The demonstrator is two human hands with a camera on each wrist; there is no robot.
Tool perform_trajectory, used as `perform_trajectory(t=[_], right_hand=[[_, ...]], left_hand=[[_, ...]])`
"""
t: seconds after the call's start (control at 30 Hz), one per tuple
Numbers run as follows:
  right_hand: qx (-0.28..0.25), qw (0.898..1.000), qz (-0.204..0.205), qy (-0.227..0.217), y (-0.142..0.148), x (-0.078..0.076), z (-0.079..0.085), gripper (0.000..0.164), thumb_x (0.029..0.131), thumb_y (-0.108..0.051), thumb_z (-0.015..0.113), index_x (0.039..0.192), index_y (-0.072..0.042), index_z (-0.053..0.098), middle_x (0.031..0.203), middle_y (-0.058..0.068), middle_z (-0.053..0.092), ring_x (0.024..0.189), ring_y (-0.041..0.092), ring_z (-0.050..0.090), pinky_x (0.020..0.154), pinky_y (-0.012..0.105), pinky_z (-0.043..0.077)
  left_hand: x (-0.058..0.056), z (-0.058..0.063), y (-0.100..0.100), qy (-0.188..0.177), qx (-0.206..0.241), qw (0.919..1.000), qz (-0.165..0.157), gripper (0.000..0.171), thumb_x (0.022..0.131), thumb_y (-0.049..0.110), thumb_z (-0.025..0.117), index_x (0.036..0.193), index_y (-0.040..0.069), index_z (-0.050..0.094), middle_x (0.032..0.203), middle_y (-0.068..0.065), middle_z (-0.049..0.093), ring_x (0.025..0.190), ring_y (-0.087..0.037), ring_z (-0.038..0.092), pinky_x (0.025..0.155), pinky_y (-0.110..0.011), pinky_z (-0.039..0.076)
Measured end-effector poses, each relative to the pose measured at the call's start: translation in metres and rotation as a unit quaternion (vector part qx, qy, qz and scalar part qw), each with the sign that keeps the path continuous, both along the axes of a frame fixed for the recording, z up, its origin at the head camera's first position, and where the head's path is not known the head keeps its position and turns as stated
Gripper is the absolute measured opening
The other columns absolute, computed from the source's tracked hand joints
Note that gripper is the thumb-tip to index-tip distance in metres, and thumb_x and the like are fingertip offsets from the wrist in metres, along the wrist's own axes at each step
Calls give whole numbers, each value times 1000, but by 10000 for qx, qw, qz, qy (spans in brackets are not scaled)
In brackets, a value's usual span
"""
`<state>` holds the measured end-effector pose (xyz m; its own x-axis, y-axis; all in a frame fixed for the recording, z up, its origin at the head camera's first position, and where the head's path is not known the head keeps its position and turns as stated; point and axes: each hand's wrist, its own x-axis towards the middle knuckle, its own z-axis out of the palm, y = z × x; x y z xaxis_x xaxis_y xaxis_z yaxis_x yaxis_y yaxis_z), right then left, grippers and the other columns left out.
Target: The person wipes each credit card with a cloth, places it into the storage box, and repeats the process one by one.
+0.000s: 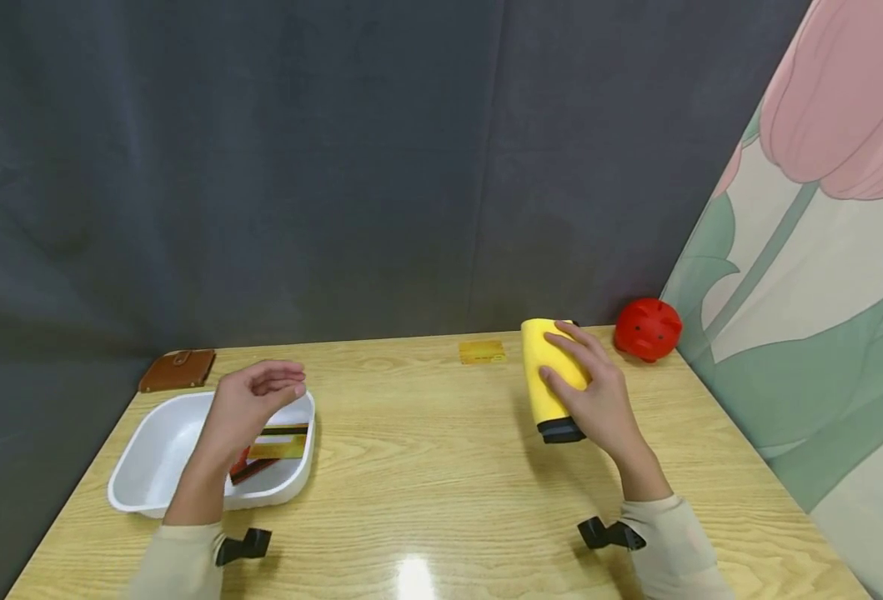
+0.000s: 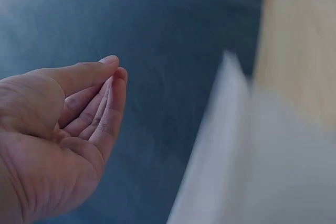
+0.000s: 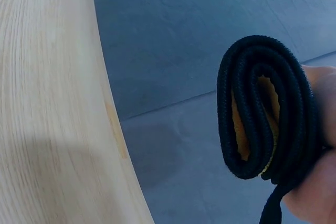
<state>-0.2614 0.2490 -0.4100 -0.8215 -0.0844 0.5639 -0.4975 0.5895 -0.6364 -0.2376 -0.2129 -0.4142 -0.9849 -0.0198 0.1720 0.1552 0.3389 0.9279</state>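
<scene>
My right hand (image 1: 597, 396) grips a rolled-up yellow cloth (image 1: 549, 375) with dark edging, raised above the right part of the table. In the right wrist view the roll's end shows dark spiral layers (image 3: 299, 108) with yellow between them, and fingers wrap its right side. My left hand (image 1: 238, 412) hovers over the white plastic tub (image 1: 127, 500) at the left, holding nothing. Its fingers bend loosely, the thumb close to the fingertips, as the left wrist view shows. Several gold, black and red cards (image 1: 279, 450) lie in the tub's right side, partly hidden by the left arm.
A brown wallet (image 1: 178, 371) lies behind the tub at the table's back left. One gold card (image 1: 482, 352) rests near the back edge. At the back right sits a red piggy bank (image 1: 648, 333). Dark curtain (image 1: 336, 167) hangs behind the wooden table (image 1: 411, 450).
</scene>
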Motion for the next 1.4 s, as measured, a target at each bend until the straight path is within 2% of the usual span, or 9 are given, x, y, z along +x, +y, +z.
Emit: perform_trajectory(t=[0.2, 0.33, 0.6, 0.77, 0.87, 1.0, 1.13, 1.27, 1.4], right_hand=[[-84, 9999, -127, -25, 5, -1, 0, 46, 90, -6, 78, 135, -11, 69, 152, 9, 55, 140, 36, 50, 95, 5, 36], [-181, 9996, -195, -66, 11, -2, 1, 45, 91, -7, 78, 135, -12, 69, 152, 8, 55, 139, 33, 50, 95, 6, 35], [-393, 9985, -345, -181, 26, -3, -3, 44, 92, -10, 78, 135, -12, 69, 152, 8, 55, 144, 33, 45, 98, 8, 34], [-445, 9967, -627, -277, 38, -4, -5, 44, 93, -11, 76, 136, -12, 68, 153, 6, 54, 135, 26, 48, 93, 10, 37], [-466, 9954, -726, -408, 43, -4, -8, 45, 94, -12, 75, 137, -13, 67, 154, 6, 53, 131, 22, 48, 91, 13, 38], [-470, 9942, -778, -573, 47, -3, -12, 46, 95, -15, 74, 140, -13, 65, 156, 6, 51, 131, 22, 47, 92, 16, 39], [-517, 9931, -846, -631, 50, 1, -12, 46, 96, -16, 73, 140, -13, 65, 156, 6, 50, 127, 22, 48, 90, 16, 40], [-578, 9927, -826, -665, 48, 1, -12, 45, 96, -15, 73, 140, -13, 65, 156, 6, 50, 128, 23, 49, 90, 15, 41], [-628, 9923, -833, -672, 47, 0, -10, 45, 95, -15, 73, 140, -14, 65, 156, 5, 50, 131, 26, 48, 92, 15, 40]], left_hand=[[-29, 17, 59, 273, 393, 9979, -439, 32, 96, 16, 75, 125, 5, 70, 117, -8, 73, 101, -6, 70, 88, -18, 59], [-54, 13, 100, 263, 528, 9957, -709, 28, 95, 13, 76, 122, 7, 72, 120, -14, 74, 103, -14, 72, 88, -22, 60], [-103, -26, 151, -375, 448, 9899, -1291, 30, 95, 13, 76, 124, 13, 72, 125, -9, 73, 113, -22, 71, 97, -35, 60], [-132, -49, 176, -371, 383, 9860, -1583, 32, 95, 11, 75, 127, 11, 71, 131, -18, 69, 116, -26, 69, 99, -37, 60], [-146, -60, 189, -380, 251, 9855, -1636, 36, 94, 11, 76, 129, 10, 70, 135, -20, 66, 119, -27, 66, 102, -40, 58], [-158, -73, 203, -372, -94, 9860, -1620, 47, 92, 17, 80, 136, 8, 66, 140, -15, 62, 128, -29, 61, 108, -45, 53], [-162, -83, 212, -270, -566, 9862, -1530, 60, 89, 23, 83, 142, 7, 61, 142, -11, 58, 132, -30, 57, 111, -45, 51], [-161, -88, 207, -377, -711, 9876, -1345, 64, 88, 23, 85, 144, 7, 59, 140, -8, 57, 131, -29, 55, 112, -45, 50], [-160, -86, 198, -529, -848, 9846, -1434, 63, 89, 24, 83, 145, 9, 58, 141, -5, 54, 134, -28, 53, 113, -46, 49]])
